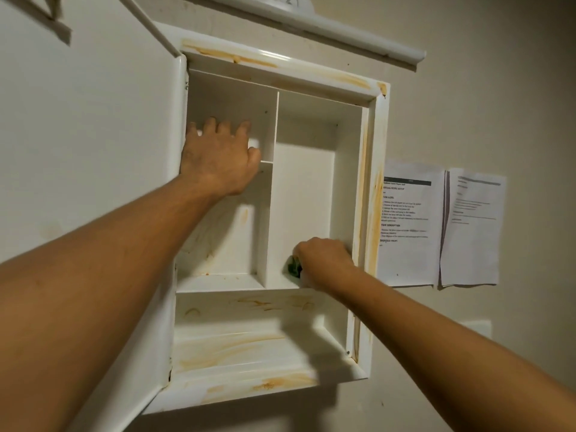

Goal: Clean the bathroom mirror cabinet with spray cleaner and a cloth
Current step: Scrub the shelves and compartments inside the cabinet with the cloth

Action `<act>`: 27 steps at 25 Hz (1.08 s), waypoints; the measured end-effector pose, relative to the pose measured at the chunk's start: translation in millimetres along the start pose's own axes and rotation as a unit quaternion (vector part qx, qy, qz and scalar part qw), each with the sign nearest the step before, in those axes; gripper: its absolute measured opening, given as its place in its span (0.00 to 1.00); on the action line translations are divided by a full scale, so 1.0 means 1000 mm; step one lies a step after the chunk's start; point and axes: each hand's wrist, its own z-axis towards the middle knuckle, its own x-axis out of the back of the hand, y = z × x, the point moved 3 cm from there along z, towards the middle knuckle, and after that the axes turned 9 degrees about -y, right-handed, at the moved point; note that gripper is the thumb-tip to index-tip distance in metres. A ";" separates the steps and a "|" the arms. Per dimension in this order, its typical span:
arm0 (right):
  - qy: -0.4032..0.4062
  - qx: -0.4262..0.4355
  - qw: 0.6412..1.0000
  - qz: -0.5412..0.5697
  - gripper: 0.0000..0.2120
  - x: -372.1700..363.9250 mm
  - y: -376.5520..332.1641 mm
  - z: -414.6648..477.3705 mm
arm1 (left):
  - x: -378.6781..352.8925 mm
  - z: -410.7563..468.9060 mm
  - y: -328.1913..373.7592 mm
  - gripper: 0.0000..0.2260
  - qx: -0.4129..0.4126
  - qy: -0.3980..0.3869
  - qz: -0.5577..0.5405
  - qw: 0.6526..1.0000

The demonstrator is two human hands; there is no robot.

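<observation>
The white wall cabinet (pixel 375 213) hangs open, its door (pixel 87 157) swung out to the left. Orange-brown stains streak its frame, bottom shelf and lower back wall. My left hand (pixel 218 157) reaches into the upper left compartment, fingers curled over a small white object there. My right hand (pixel 324 260) grips a green cloth (pixel 293 268) and presses it on the floor of the tall right compartment, near its lower right corner. No spray bottle is in view.
Two printed paper sheets (pixel 408 226) (pixel 470 229) are stuck on the wall right of the cabinet. A white ledge (pixel 343 32) runs above it. A white wall plate (pixel 475 328) sits at lower right.
</observation>
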 end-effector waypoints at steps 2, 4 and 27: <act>-0.026 -0.017 0.995 0.099 0.09 -0.003 0.000 -0.001 | 0.000 0.001 0.000 0.31 0.001 -0.001 0.003 1.000; -0.040 -0.028 0.907 0.419 0.09 0.005 0.000 0.004 | 0.000 0.001 0.000 0.31 0.001 -0.004 0.001 1.000; 0.020 -0.113 0.693 0.712 0.11 -0.002 -0.038 -0.017 | 0.001 -0.001 0.004 0.32 -0.001 0.010 -0.003 1.000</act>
